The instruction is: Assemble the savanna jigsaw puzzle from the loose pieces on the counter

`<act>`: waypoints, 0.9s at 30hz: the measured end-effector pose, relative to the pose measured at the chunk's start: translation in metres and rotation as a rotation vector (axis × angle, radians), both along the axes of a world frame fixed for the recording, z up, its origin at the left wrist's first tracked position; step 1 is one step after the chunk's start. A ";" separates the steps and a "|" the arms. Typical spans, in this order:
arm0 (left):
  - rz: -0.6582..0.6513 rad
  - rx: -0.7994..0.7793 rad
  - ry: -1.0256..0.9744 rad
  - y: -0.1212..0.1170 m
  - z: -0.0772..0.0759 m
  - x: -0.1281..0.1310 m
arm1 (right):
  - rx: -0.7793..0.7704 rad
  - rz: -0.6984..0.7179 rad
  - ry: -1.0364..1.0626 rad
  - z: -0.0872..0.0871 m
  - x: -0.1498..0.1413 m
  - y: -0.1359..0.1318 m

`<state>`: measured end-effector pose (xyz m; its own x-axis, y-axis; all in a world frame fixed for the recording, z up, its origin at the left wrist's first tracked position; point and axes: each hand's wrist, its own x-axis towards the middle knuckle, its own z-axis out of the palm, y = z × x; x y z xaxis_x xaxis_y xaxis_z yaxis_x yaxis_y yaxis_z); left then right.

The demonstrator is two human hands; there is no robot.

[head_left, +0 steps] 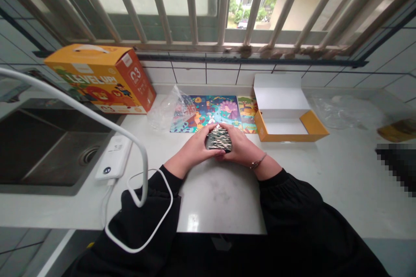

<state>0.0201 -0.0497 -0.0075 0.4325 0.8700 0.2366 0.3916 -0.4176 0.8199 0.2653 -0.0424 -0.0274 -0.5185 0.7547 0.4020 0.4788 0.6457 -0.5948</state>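
Both of my hands meet at the middle of the white counter. My left hand (pixel 194 149) and my right hand (pixel 239 143) grip the sides of a small dark block with a white-and-green pattern (pixel 220 138), possibly a stack of puzzle pieces or cards. Its lower edge rests near my fingertips, and my fingers hide part of it. Just beyond my hands lies a colourful cartoon jigsaw puzzle (pixel 211 113), its near edge touching the fingers of my left hand. A thin metal bracelet (pixel 258 161) circles my right wrist.
An orange "LEVEL UP!" box (pixel 104 78) stands at the back left, beside a clear plastic bag (pixel 170 109). An open orange-and-white box (pixel 282 114) sits to the right. A steel sink (pixel 52 147), power bank (pixel 113 158), and white cable (pixel 139 220) lie left.
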 end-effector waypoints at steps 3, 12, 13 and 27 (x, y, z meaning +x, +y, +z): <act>-0.023 0.001 0.021 0.002 -0.003 0.000 | 0.004 -0.005 -0.034 -0.002 -0.001 -0.001; -0.018 -0.031 -0.034 -0.006 -0.009 0.024 | -0.008 -0.034 -0.055 -0.010 -0.009 -0.003; -0.015 -0.044 -0.051 -0.006 -0.011 0.026 | -0.007 -0.037 -0.041 -0.011 -0.009 -0.002; -0.028 -0.047 -0.159 -0.003 -0.003 0.018 | -0.030 0.008 0.089 0.001 -0.005 0.000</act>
<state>0.0382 -0.0524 -0.0104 0.4171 0.8698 0.2634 0.2445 -0.3865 0.8893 0.2600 -0.0421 -0.0265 -0.4875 0.7633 0.4238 0.4186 0.6304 -0.6538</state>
